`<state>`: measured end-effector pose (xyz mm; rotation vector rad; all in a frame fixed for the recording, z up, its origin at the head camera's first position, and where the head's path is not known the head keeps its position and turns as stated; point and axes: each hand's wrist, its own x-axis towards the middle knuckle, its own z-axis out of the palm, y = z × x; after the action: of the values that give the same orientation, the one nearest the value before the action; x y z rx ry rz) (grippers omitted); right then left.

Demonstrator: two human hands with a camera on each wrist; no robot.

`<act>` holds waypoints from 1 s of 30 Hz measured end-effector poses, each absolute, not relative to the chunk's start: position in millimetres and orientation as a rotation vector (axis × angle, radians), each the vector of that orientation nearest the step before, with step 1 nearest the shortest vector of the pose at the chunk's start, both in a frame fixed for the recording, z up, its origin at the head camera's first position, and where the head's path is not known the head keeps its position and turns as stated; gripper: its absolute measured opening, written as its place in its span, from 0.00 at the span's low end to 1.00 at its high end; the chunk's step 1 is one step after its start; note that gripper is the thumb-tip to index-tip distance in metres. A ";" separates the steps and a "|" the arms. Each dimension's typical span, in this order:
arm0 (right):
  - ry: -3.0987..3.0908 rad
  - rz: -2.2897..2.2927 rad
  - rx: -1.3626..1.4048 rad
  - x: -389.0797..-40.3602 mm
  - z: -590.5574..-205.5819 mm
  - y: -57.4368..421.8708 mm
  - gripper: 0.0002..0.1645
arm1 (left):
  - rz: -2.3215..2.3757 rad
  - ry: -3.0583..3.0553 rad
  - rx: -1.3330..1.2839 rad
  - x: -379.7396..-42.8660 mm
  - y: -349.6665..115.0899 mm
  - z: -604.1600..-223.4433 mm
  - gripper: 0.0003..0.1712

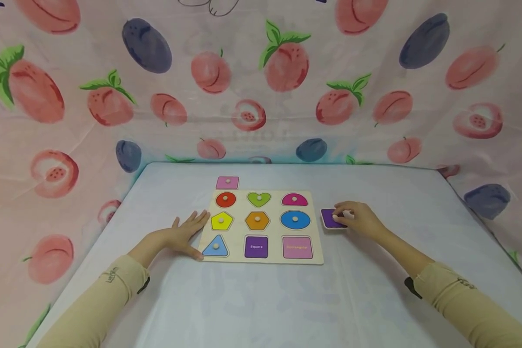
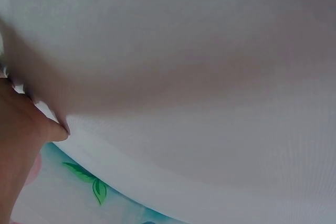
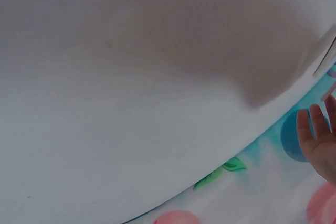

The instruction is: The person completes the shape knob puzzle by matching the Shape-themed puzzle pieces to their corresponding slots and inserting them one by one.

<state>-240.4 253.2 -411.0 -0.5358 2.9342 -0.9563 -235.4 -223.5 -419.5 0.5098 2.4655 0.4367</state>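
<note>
In the head view my right hand [image 1: 360, 218] pinches the small knob of a purple square puzzle piece [image 1: 329, 217], just right of the puzzle board [image 1: 317, 249]. My left hand [image 1: 183, 237] lies with spread, straight fingers at the board's left edge, thumb by the lower left corner. Knobbed shapes fill most of the board, among them a blue triangle [image 1: 215, 247], an orange hexagon [image 1: 257, 221] and a blue oval [image 1: 295, 220]. Two recesses without pieces show the printed words Square [image 1: 256, 247] and Rectangular [image 1: 297, 248]. Only part of each hand shows in the wrist views.
Behind the board's far left corner lies a pink rectangular piece [image 1: 227, 182] with a knob. Everything rests on a white table [image 1: 261, 304]. A fruit-patterned cloth [image 1: 287, 130] hangs behind and along the sides.
</note>
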 end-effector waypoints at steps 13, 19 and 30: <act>2.943 -0.960 -0.564 -224.9 -401.7 234.1 0.08 | 0.449 2.476 0.506 -236.6 -223.7 -422.2 0.72; 2.941 -0.944 -0.572 -220.6 -397.5 226.1 0.09 | 0.439 2.485 0.492 -237.9 -222.4 -421.8 0.72; 2.922 -0.977 -0.663 -216.2 -395.9 209.3 0.09 | 0.419 2.503 0.495 -237.7 -224.7 -424.6 0.71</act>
<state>-216.2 209.3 -395.9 -0.6627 2.9222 -0.9769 -237.7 -224.7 -424.6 0.4949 2.5026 0.4188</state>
